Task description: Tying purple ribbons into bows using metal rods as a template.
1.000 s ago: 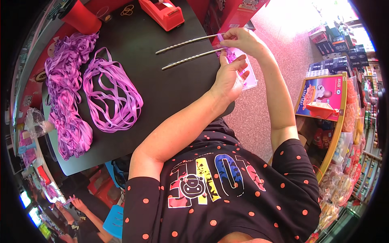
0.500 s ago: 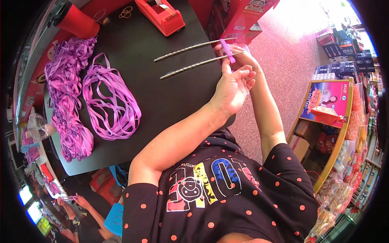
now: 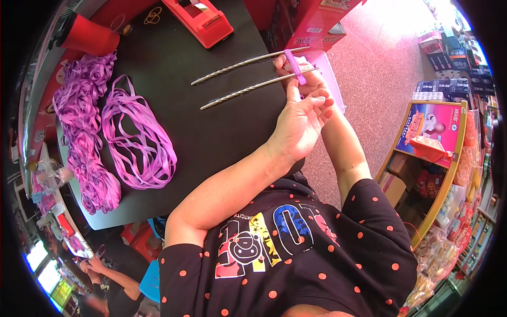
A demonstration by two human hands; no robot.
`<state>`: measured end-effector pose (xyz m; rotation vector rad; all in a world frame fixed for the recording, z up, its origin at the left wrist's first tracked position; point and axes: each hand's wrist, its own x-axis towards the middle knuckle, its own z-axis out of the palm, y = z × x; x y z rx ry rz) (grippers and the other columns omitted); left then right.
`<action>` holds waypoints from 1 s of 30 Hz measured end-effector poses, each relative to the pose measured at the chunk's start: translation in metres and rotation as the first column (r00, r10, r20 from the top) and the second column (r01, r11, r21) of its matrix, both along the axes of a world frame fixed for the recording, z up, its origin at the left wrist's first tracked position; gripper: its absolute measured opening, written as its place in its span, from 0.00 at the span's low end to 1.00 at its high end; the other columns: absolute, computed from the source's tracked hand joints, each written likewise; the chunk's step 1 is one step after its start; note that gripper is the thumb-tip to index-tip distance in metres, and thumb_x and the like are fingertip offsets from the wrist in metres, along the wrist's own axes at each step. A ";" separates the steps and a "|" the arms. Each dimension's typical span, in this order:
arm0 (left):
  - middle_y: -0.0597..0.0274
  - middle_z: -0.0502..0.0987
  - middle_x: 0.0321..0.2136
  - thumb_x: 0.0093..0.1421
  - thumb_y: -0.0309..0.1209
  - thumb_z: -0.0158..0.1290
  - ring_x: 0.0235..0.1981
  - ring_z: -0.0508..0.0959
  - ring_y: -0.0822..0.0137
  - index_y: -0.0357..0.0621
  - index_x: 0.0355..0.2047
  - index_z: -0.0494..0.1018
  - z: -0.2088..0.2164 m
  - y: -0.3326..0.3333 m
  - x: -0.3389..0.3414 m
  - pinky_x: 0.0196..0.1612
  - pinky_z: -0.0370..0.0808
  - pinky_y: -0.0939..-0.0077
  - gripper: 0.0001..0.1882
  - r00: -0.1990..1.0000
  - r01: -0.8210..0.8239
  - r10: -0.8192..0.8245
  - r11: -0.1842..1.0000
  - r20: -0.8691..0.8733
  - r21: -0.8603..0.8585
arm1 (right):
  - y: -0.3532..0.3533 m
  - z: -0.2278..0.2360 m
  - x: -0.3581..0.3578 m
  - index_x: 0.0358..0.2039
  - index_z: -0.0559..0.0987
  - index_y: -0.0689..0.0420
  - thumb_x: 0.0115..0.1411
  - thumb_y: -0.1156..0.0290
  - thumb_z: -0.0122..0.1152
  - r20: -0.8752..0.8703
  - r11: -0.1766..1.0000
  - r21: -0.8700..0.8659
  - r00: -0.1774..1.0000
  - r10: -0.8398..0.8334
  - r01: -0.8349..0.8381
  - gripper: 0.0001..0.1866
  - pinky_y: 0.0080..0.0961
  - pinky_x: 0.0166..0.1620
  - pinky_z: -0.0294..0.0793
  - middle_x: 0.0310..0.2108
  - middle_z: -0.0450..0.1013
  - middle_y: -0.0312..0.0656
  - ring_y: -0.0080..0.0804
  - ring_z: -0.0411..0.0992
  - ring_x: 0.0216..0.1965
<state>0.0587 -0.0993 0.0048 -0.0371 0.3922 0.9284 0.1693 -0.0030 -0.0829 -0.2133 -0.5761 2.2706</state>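
Left hand (image 3: 301, 124) and right hand (image 3: 313, 82) are working at a purple ribbon (image 3: 294, 63) on two metal sticks (image 3: 237, 64).
The left is resting half open, pointing up at the ribbon; the right is sitting partly behind the sticks, hiding its grip. The ribbon is crossing both sticks near their ends. This is looking like looping, so the next move is probably calling for steady hands. Farther left, purple bundles (image 3: 162, 150) are lying on the counter (image 3: 211, 142).

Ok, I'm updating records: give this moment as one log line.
left hand: by lower rod; right hand: by ribbon loop; loop: across both rods; ribbon piles: on table
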 end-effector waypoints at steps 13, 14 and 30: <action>0.64 0.72 0.37 0.56 0.19 0.48 0.43 0.72 0.64 0.66 0.60 0.47 -0.002 -0.001 0.000 0.51 0.67 0.63 0.37 1.000 -0.007 0.006 0.999 -0.013 -0.045 | 0.010 0.001 0.007 0.31 0.71 0.59 0.56 0.66 0.64 0.191 0.994 0.082 0.980 0.048 -0.065 0.12 0.13 0.18 0.59 0.22 0.65 0.29 0.15 0.61 0.19; 0.64 0.72 0.37 0.56 0.19 0.48 0.43 0.72 0.64 0.65 0.60 0.48 -0.001 -0.001 0.001 0.51 0.67 0.63 0.36 1.000 0.000 -0.001 0.999 -0.021 -0.034 | 0.009 -0.004 0.012 0.34 0.73 0.60 0.55 0.67 0.63 0.189 0.998 0.039 0.981 0.035 -0.044 0.12 0.13 0.23 0.65 0.24 0.68 0.32 0.17 0.66 0.22; 0.65 0.69 0.38 0.57 0.21 0.46 0.41 0.70 0.66 0.65 0.58 0.53 -0.003 -0.001 0.005 0.49 0.66 0.66 0.31 0.994 -0.025 0.032 0.997 -0.101 0.074 | 0.020 0.059 0.048 0.39 0.77 0.61 0.58 0.69 0.59 0.621 0.996 -0.005 0.780 0.076 -0.094 0.11 0.17 0.29 0.73 0.31 0.76 0.37 0.20 0.73 0.26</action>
